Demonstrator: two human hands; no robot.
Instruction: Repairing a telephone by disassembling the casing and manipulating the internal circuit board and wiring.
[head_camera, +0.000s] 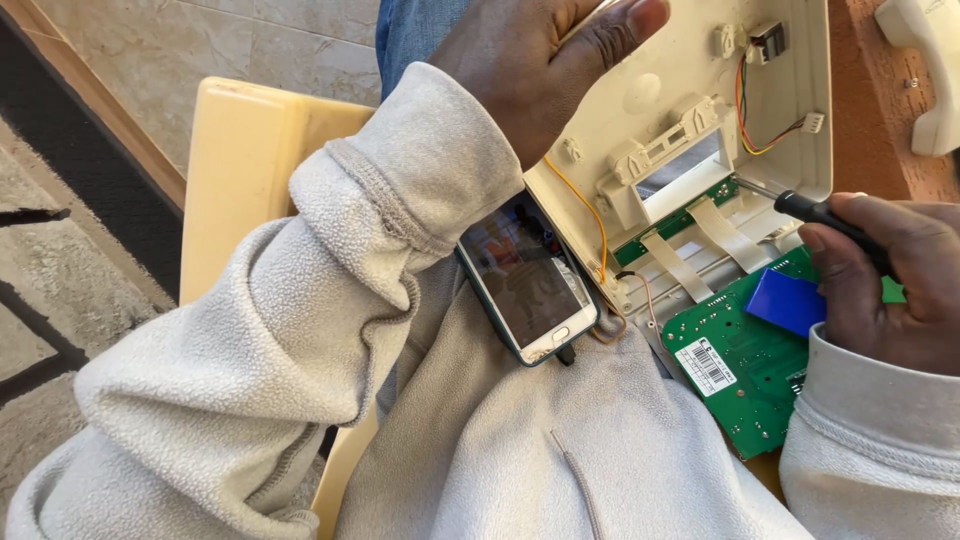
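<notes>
Head cam: screwdriver tip hidden.

single head-worn view, looking steeply down over the wearer's chest and lap.

the camera sat close above the work, so the left hand and its fleece sleeve filled the upper and left frame, while the right hand was cut by the right edge. the opened telephone casing lay near the top right; tiled floor showed far below at the left.
</notes>
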